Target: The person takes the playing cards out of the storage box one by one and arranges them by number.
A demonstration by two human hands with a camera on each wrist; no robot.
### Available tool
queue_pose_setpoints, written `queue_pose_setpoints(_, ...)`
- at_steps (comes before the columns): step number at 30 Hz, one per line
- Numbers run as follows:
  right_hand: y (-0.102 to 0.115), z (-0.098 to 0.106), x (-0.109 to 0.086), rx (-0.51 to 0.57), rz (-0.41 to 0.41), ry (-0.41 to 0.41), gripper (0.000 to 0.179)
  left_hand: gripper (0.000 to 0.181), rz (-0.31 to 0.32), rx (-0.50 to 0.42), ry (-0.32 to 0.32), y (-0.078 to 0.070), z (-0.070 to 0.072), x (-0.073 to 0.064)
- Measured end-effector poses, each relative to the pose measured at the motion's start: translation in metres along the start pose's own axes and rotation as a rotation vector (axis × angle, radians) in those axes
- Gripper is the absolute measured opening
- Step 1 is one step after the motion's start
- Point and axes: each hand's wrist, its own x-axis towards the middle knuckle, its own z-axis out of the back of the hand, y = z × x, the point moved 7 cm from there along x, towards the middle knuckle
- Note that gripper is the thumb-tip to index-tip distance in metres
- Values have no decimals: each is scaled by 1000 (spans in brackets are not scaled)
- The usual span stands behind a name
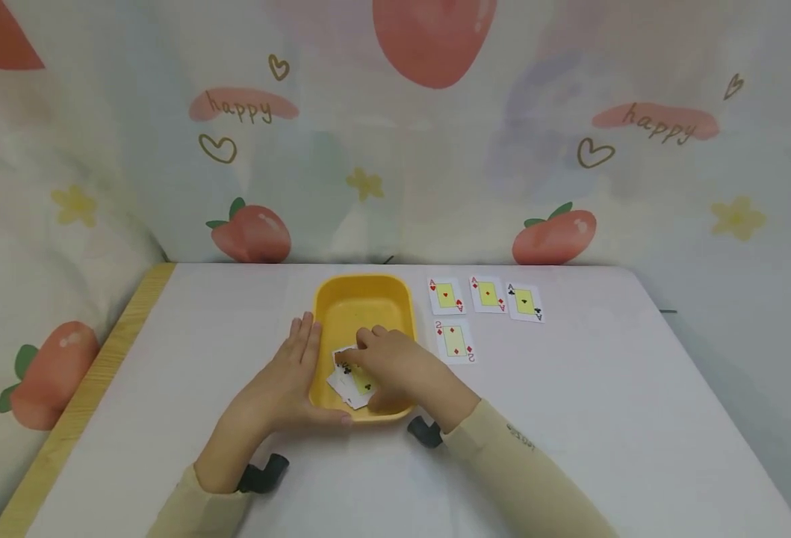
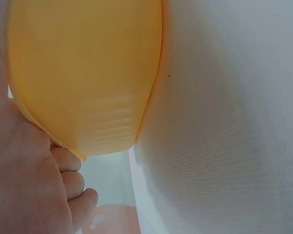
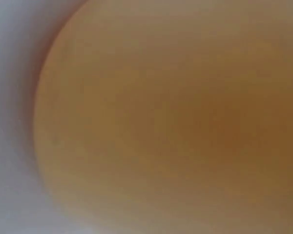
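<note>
A yellow tray (image 1: 361,288) stands on the white table, with a small stack of playing cards (image 1: 341,385) in its near left part. My left hand (image 1: 286,381) lies along the tray's left side, fingers straight at the rim and thumb across the near left corner. In the left wrist view, the left hand (image 2: 29,180) is against the tray's yellow outer wall (image 2: 88,73). My right hand (image 1: 402,366) reaches in over the right rim and holds the top card, a club card (image 1: 361,379), between index finger and thumb. The right wrist view shows only blurred tray wall (image 3: 136,122).
Right of the tray, face up, lie an ace of hearts (image 1: 445,296), an ace of diamonds (image 1: 488,294) and an ace of clubs (image 1: 525,302) in a row. A two of diamonds (image 1: 455,341) lies below the ace of hearts. A patterned cloth (image 1: 395,149) hangs behind the table.
</note>
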Motion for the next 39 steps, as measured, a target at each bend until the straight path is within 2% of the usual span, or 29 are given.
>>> queue_pose_setpoints(6, -8, -1, 6, 43, -40, 17, 82, 149, 7, -12, 0, 1, 1, 1)
queue_pose_setpoints(12, -9, 0, 11, 46, -6, 14, 78, 150, 23, -10, 18, 2, 1, 1)
queue_pose_setpoints(16, -7, 2, 11, 47, 21, -17, 78, 150, 29, -19, 22, 2, 1, 0)
queue_pose_setpoints(29, -11, 19, -8, 135, 62, -172, 92, 147, 30, 1, 26, -3, 1, 1)
queue_pose_setpoints(39, -21, 34, -26, 106, 22, -137, 84, 149, 46, 0, 21, -2, 2, 1)
